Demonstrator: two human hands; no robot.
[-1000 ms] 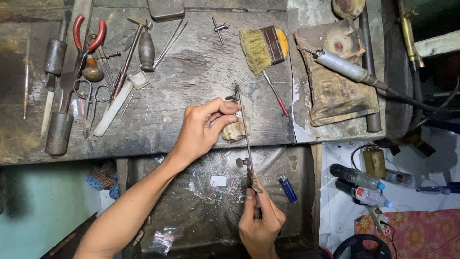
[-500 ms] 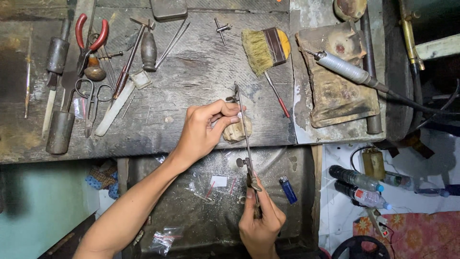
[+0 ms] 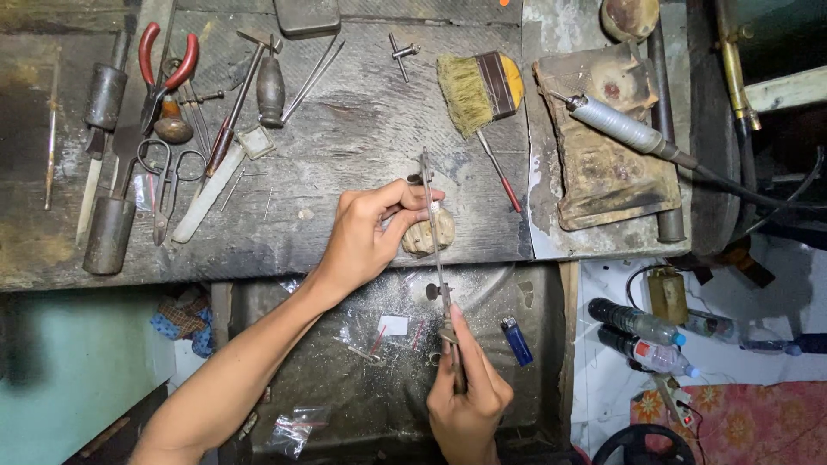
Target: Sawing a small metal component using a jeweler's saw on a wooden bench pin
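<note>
Almost nothing has changed: the right hand [image 3: 468,398] still grips the saw [image 3: 438,258] handle, the left hand [image 3: 372,232] still pinches a small piece on the counter [image 3: 345,155].

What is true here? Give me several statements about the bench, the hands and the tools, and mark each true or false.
1. The right hand grips the handle of a saw frame. True.
2. The left hand rests on the brush. False: it is at the bench peg, beside the saw; the brush lies apart, further up the bench.
3. A blue lighter lies in the tray below the bench. True.
4. The red-handled pliers are in the tray. False: they lie at the bench's upper left.
5. Scissors lie on the bench, left of the left hand. True.
</note>
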